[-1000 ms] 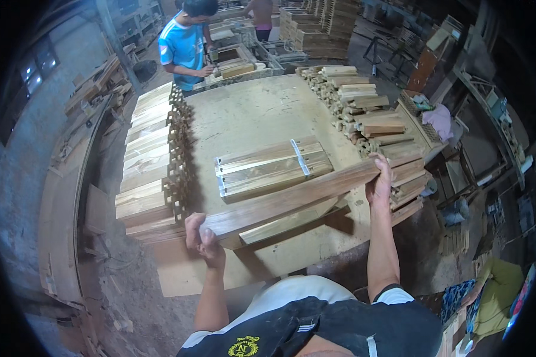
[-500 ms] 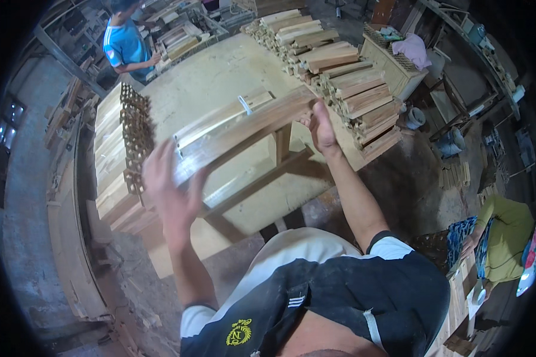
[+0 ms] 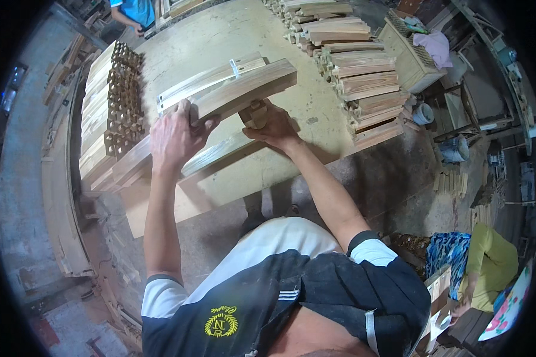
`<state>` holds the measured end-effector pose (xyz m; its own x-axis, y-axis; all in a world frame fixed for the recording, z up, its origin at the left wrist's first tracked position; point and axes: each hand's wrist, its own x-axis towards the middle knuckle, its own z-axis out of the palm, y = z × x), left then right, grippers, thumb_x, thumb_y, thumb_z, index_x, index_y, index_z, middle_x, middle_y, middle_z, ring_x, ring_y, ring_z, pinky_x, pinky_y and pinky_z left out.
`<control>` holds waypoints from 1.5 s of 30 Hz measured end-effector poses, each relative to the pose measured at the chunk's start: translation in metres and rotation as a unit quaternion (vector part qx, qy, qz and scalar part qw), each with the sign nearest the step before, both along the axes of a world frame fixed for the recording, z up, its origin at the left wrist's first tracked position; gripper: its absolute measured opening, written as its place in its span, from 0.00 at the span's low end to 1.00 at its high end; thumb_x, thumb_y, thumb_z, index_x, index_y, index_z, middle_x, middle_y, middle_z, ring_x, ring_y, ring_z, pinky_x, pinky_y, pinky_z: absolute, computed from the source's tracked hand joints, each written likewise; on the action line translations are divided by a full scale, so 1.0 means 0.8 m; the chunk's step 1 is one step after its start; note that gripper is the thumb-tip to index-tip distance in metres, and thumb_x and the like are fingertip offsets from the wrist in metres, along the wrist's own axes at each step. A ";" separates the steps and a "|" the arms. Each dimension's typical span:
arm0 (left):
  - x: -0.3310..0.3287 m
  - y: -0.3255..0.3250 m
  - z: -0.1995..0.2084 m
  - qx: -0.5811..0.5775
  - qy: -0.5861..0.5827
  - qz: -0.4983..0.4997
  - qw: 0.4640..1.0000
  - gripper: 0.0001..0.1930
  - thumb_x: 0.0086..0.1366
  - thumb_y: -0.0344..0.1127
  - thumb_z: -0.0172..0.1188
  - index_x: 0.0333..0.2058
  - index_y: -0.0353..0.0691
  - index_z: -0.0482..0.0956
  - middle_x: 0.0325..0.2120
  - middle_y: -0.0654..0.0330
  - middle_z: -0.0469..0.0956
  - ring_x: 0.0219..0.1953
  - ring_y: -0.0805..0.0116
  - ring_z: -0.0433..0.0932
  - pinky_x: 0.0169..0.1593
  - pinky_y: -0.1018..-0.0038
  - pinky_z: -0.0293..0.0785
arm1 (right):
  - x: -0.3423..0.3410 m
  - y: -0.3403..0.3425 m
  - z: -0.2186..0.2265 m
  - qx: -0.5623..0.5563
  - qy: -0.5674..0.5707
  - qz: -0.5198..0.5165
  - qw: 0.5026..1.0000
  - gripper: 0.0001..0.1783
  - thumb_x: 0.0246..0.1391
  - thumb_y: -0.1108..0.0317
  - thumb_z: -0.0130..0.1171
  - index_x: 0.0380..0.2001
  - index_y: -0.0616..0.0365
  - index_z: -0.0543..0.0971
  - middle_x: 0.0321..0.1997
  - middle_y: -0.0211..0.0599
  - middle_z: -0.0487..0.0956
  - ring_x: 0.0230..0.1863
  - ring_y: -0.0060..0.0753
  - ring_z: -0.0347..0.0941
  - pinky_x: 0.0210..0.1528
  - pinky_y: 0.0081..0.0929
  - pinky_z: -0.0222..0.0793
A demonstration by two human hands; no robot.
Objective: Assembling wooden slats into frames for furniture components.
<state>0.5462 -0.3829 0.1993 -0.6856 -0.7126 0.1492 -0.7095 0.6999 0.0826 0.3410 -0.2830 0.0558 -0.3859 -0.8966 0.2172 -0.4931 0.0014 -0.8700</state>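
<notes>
A wooden frame stands on the worktable, its long upper board [image 3: 250, 89] running slantwise from near left to far right. My left hand [image 3: 177, 134] is closed over this board left of its middle, fingers over the far edge and thumb on the near side. My right hand [image 3: 275, 126] wraps round a short wooden crosspiece [image 3: 254, 114] below the board. The frame's lower rail [image 3: 220, 154] lies close to the tabletop. Just behind the upper board is a paler board [image 3: 211, 77] with a small whitish strip [image 3: 234, 68] across it.
Stacked slotted wooden pieces [image 3: 98, 113] line the worktable's [image 3: 202, 41] left side. Piles of wooden slats [image 3: 366, 77] cover its right side. A person in blue [image 3: 136, 15] is at the far left; another in yellow-green [image 3: 494, 262] works at the lower right. Buckets [image 3: 454, 149] stand on the floor.
My right hand has gone from the upper board's right end to the crosspiece below. My left hand, spread and blurred before, now grips the board. My view has shifted.
</notes>
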 end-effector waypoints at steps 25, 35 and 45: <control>-0.005 -0.002 -0.002 -0.054 0.002 0.011 0.998 0.30 0.56 0.65 0.64 0.31 0.40 0.72 0.26 0.52 0.78 0.28 0.52 0.81 0.34 0.59 0.76 | -0.017 -0.023 0.004 0.019 0.026 0.023 0.999 0.37 0.35 0.47 0.71 0.45 0.63 0.77 0.39 0.50 0.83 0.42 0.51 0.81 0.48 0.40 0.77; 0.004 0.001 -0.001 -0.064 0.030 -0.050 0.996 0.28 0.57 0.62 0.65 0.28 0.39 0.71 0.21 0.54 0.78 0.25 0.53 0.80 0.31 0.60 0.73 | -0.015 -0.012 -0.001 -0.001 0.003 0.023 1.000 0.38 0.34 0.47 0.72 0.46 0.63 0.78 0.40 0.48 0.83 0.42 0.47 0.82 0.49 0.39 0.77; 0.006 -0.013 0.031 0.055 0.043 -0.030 0.997 0.43 0.55 0.75 0.57 0.47 0.35 0.75 0.33 0.50 0.82 0.31 0.56 0.80 0.40 0.57 0.75 | -0.015 -0.021 -0.007 -0.012 0.021 -0.015 1.000 0.40 0.32 0.46 0.70 0.47 0.61 0.76 0.41 0.53 0.82 0.44 0.56 0.79 0.50 0.44 0.76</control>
<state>0.5512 -0.3937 0.2238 -0.7157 -0.6856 0.1329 -0.6530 0.7245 0.2209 0.3287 -0.3001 0.0506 -0.4021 -0.8795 0.2546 -0.5286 -0.0041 -0.8488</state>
